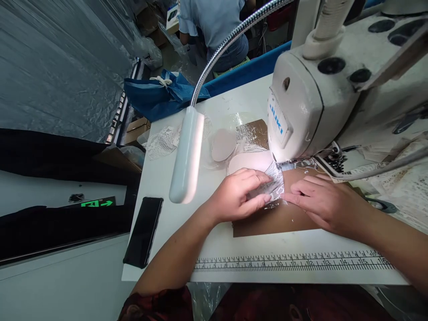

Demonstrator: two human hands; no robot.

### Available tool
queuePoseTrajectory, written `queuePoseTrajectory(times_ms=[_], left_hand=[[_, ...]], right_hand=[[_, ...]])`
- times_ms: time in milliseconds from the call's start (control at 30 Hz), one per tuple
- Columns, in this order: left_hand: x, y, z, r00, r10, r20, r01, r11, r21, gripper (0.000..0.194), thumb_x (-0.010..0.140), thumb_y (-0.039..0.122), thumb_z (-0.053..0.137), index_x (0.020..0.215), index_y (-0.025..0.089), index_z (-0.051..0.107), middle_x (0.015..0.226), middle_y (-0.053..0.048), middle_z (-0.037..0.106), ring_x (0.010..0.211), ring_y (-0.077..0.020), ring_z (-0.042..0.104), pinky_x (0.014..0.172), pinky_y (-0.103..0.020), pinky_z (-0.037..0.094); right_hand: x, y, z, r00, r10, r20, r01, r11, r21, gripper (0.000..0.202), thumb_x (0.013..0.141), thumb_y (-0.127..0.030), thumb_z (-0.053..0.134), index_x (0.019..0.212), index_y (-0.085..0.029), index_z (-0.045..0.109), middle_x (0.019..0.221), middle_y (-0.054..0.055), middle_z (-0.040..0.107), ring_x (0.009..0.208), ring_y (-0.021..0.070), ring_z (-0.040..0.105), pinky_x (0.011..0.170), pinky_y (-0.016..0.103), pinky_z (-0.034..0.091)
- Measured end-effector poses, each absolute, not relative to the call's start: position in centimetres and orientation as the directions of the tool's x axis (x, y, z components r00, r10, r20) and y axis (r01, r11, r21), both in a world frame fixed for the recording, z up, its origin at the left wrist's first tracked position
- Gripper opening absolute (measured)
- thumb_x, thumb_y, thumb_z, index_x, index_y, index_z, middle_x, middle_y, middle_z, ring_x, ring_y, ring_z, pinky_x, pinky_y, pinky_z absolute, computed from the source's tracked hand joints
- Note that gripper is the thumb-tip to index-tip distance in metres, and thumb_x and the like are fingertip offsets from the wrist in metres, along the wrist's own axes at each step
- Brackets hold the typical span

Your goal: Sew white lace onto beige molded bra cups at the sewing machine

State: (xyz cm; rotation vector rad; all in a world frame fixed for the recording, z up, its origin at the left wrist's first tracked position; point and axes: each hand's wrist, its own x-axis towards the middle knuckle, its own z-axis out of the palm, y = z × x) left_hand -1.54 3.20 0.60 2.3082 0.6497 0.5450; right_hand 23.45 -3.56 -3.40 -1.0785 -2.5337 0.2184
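Note:
White lace fabric (pixel 277 186) lies under the head of a white sewing machine (pixel 296 107), over a brown board (pixel 261 225). My left hand (pixel 242 194) rests on the lace, its thumb and fingers spread apart with lace between them. At the lace's right edge, my right hand (pixel 321 200) touches the fabric with an extended finger, its other fingers curled. A pale pink padded piece (pixel 247 161) sits just behind my left hand, joined by lace around it. Whether either hand pinches the cloth is hard to see.
A lamp (pixel 187 156) on a bent metal neck hangs left of the work. A black phone (pixel 143 232) lies at the table's left edge. A round pad (pixel 224 145) and lace scraps (pixel 162 142) lie behind. Lace is piled (pixel 401 178) at right. A person (pixel 217 26) sits beyond.

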Motion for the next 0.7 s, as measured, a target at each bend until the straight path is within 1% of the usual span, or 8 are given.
queuePoseTrajectory(times_ms=[67,133,200,267,400,567,700], left_hand=[[-1.27,3.11,0.08,0.826,0.547,0.137,0.389,-0.729,0.563,0.032,0.089,0.034,0.062,0.112,0.013,0.067,0.106,-0.012,0.068,0.1,-0.0236,0.061,0.087,-0.038,0.051],[-0.91,2.88,-0.26,0.861,0.504,0.074,0.419,-0.782,0.461,0.027,0.091,0.033,0.059,0.108,0.014,0.07,0.096,-0.009,0.068,0.091,-0.0218,0.06,0.08,-0.036,0.049],[-0.6,2.62,-0.34,0.891,0.453,0.031,0.405,-0.825,0.393,0.026,0.095,0.031,0.054,0.11,0.018,0.071,0.089,-0.007,0.067,0.084,-0.0199,0.059,0.077,-0.034,0.047],[-0.46,2.46,-0.24,0.913,0.408,0.003,0.382,-0.857,0.346,0.029,0.096,0.032,0.051,0.116,0.02,0.069,0.088,-0.007,0.067,0.081,-0.0192,0.058,0.075,-0.034,0.045],[-0.74,2.61,-0.09,0.931,0.364,0.014,0.341,-0.884,0.32,0.033,0.097,0.035,0.048,0.12,0.02,0.066,0.09,-0.007,0.066,0.082,-0.019,0.059,0.075,-0.033,0.044],[-1.17,2.86,-0.38,0.932,0.361,0.043,0.334,-0.898,0.286,0.037,0.099,0.039,0.043,0.12,0.017,0.064,0.097,-0.009,0.064,0.087,-0.0189,0.059,0.075,-0.032,0.045],[-1.01,2.8,-0.46,0.939,0.339,0.052,0.315,-0.914,0.257,0.039,0.1,0.039,0.039,0.123,0.019,0.063,0.097,-0.009,0.064,0.085,-0.0185,0.057,0.074,-0.033,0.043]], right_hand=[[23.4,-3.58,-3.4,-0.634,0.723,0.273,0.661,0.691,-0.294,0.039,0.081,-0.002,0.042,0.109,-0.02,0.064,0.082,0.004,0.058,0.073,0.0173,0.045,0.069,0.032,0.032],[23.33,-3.62,-3.44,-0.625,0.733,0.27,0.668,0.681,-0.302,0.036,0.083,-0.004,0.042,0.106,-0.02,0.065,0.082,0.004,0.058,0.074,0.0176,0.046,0.068,0.032,0.032],[23.27,-3.66,-3.49,-0.616,0.74,0.269,0.674,0.672,-0.307,0.035,0.084,-0.004,0.042,0.103,-0.02,0.066,0.081,0.004,0.057,0.073,0.0177,0.045,0.068,0.032,0.032],[23.23,-3.68,-3.51,-0.613,0.742,0.272,0.675,0.671,-0.308,0.034,0.083,-0.003,0.042,0.099,-0.02,0.066,0.081,0.004,0.057,0.072,0.0175,0.045,0.068,0.032,0.032],[23.3,-3.68,-3.44,-0.625,0.73,0.278,0.659,0.684,-0.314,0.03,0.082,-0.003,0.044,0.095,-0.019,0.065,0.081,0.004,0.058,0.073,0.0176,0.046,0.068,0.032,0.032],[23.51,-3.8,-3.38,-0.635,0.718,0.284,0.646,0.696,-0.313,0.035,0.082,-0.003,0.043,0.103,-0.02,0.066,0.082,0.004,0.059,0.072,0.0175,0.047,0.067,0.032,0.032],[23.53,-3.8,-3.4,-0.648,0.708,0.282,0.632,0.706,-0.318,0.031,0.083,-0.004,0.042,0.096,-0.019,0.065,0.082,0.005,0.059,0.074,0.0181,0.047,0.068,0.033,0.033]])
